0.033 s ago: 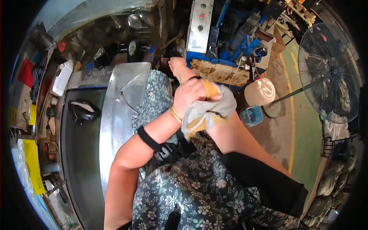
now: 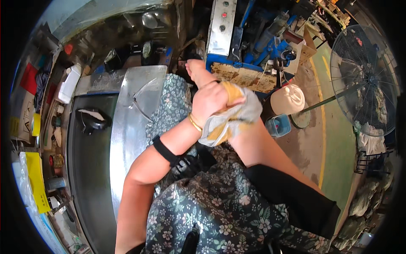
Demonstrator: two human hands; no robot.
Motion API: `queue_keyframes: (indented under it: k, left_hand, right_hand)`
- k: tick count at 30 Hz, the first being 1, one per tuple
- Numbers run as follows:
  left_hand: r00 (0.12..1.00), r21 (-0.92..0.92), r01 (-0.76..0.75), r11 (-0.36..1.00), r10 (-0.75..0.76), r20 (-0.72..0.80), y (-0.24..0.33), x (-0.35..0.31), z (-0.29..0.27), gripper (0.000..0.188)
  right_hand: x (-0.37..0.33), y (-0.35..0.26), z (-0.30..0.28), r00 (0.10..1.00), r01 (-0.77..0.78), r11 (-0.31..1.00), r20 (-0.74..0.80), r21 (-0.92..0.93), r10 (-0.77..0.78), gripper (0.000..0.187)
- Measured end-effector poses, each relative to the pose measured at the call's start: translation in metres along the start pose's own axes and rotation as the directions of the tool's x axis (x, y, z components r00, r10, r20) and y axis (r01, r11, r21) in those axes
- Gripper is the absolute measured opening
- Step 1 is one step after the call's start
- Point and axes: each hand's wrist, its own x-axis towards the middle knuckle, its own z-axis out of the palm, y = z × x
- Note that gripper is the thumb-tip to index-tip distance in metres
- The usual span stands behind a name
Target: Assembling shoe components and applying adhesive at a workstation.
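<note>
My left hand [image 2: 210, 100], a gold bracelet at its wrist, is closed on a crumpled grey-and-yellow cloth [image 2: 242, 117]. The cloth lies over my right forearm, close to the wrist; whether it wraps all the way round is hidden. Beyond it my right hand [image 2: 196, 71] reaches out, partly in view, fingers loosely apart and holding nothing. A black strap with a black attachment sits on my left forearm. Left of my arms, a black shoe [image 2: 92, 121] rests on a dark conveyor belt [image 2: 91, 169], next to a shiny metal plate [image 2: 127, 144].
Ahead stands a blue machine with a grey button panel [image 2: 220, 29]. To the right are a cream plastic jug [image 2: 287, 100], a blue basket [image 2: 278, 125] and a large standing fan [image 2: 366, 78]. A white bottle [image 2: 69, 84] and a yellow packet [image 2: 37, 180] are on the left shelf.
The cloth's lower end has shifted slightly up along my right forearm, and its folds have changed. My left hand still grips it and has moved only a little.
</note>
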Motion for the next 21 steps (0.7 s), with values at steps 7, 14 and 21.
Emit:
queue_keyframes:
  k: [7, 14, 21]
  left_hand:
    - [0.973, 0.118, 0.156, 0.981, -0.173, 0.154, 0.057, 0.028, -0.020, 0.030]
    - [0.996, -0.253, 0.083, 0.964, -0.084, 0.007, 0.117, 0.007, -0.019, 0.033]
    - [0.959, 0.567, 0.158, 0.808, -0.263, 0.108, 0.022, 0.021, -0.004, 0.031]
  right_hand:
    - [0.042, 0.003, -0.021, 0.991, 0.039, 0.999, -0.125, -0.037, -0.043, 0.006]
    - [0.000, 0.016, 0.007, 0.988, 0.072, 0.997, -0.140, 0.025, -0.068, 0.011]
    - [0.043, 0.025, -0.018, 0.989, 0.132, 0.990, -0.077, 0.055, -0.128, 0.011]
